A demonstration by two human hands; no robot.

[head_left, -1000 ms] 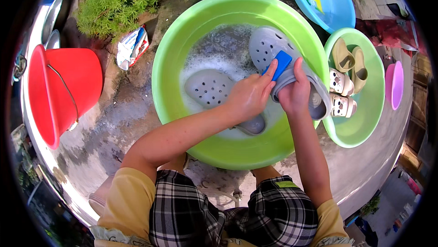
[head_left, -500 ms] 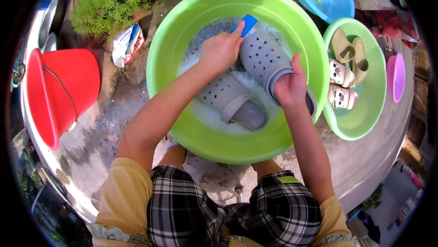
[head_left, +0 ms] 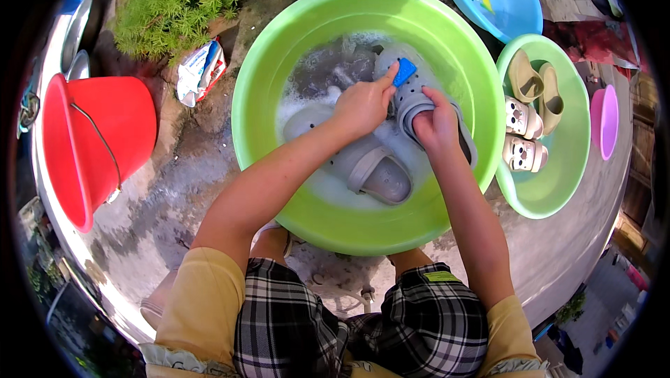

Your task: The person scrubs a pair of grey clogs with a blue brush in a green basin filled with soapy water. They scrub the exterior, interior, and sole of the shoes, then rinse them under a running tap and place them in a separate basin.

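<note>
Left hand [head_left: 361, 107]: fingers clamped on blue brush [head_left: 404, 72]. Right hand [head_left: 438, 128]: fingers gripping grey clog [head_left: 412, 104], apparently to steady it.

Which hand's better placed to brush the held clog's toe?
Likely the left hand: it has the blue brush over the gray clog, while the right hand is busy holding that clog.

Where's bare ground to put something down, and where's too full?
Bare ground lies between the red bucket and big green tub, below the crumpled packet. Another patch is right of the right forearm, below the pale green tub. The big tub is crowded: left hand with a blue scrubber, right hand holding one grey clog, another clog beside it.
</note>
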